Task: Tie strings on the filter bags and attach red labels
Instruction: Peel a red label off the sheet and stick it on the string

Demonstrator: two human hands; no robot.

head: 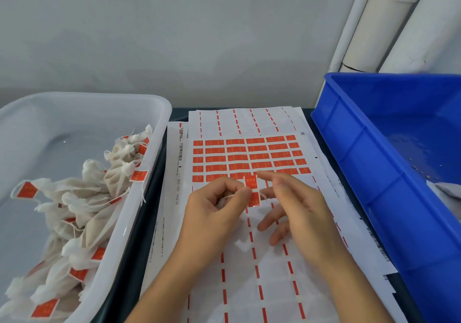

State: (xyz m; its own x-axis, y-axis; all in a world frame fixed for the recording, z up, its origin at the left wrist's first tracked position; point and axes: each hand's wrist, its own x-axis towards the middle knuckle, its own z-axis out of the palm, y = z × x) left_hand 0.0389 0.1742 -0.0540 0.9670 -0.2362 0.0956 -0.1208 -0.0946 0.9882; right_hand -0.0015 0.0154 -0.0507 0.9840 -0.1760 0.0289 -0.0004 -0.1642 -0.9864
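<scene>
Grey wall [174, 36] rises behind a dark worktop [139, 235], with pale tubes [389, 23] leaning in the far right corner. Along the worktop's right edge sits a blue crate [374, 163], its floor showing a few small specks and a scrap of white at its right side. Along the left edge sits a translucent white tub [139, 173] holding a heap of filter bags [82, 198], off-white pouches with white strings and red tags already on many of them.

Between the two containers, down the middle of the worktop, lie stacked label sheets [249, 272]. The top sheet keeps several rows of red labels [247, 157] on its far part; its near part shows only white backing with red dashes.

Both forearms reach in from the near edge and meet over the middle of the sheets. The left hand [214, 210] has its fingers curled, thumb and forefinger pinching a white string [230, 196]; pale fabric shows inside the palm, too hidden to name with certainty. Just beside its fingertips, a single red label [251, 190] stands upright between the two hands, at the string's end. The right hand [296, 205] is loosely spread, forefinger stretched toward the label's top, remaining fingers relaxed below; whether it touches the label I cannot tell.
</scene>
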